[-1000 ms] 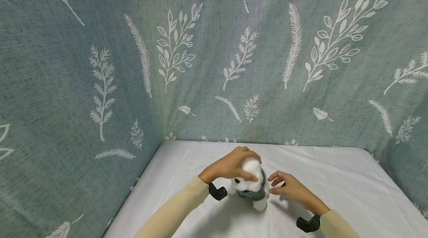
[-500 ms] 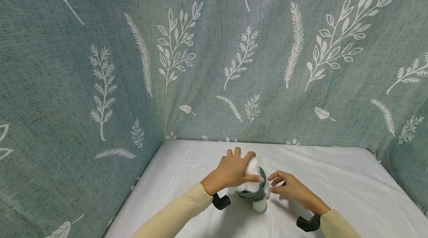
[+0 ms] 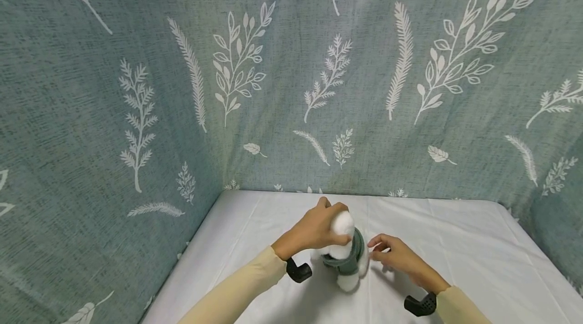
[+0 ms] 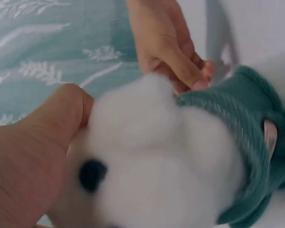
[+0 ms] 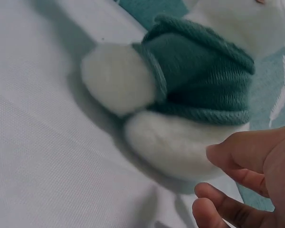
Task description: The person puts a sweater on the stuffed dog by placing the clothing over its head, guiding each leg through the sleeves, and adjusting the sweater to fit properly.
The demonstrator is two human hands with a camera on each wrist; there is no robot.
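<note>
A white plush toy [image 3: 342, 252] in a green knitted sweater [image 3: 348, 265] sits on the white-covered table. My left hand [image 3: 314, 227] grips its head, thumb across the near side and fingers round the far side. In the left wrist view, one dark eye [image 4: 92, 175] shows on the fluffy head [image 4: 156, 156] beside that hand. My right hand [image 3: 401, 258] is at the toy's other side, fingers loosely bent and holding nothing. In the right wrist view, its thumb is close by a white leg [image 5: 171, 145]; whether they touch I cannot tell.
The white tablecloth [image 3: 428, 233] spreads to both sides of the toy. Behind it and at the left hang grey-green curtains [image 3: 282, 86] with white leaf patterns. Both wrists wear black camera mounts [image 3: 298, 271].
The left hand's fingers spread over the toy's head half a second ago and now curl round it again. The toy has turned slightly, its front leg shifting left. The right hand barely moves.
</note>
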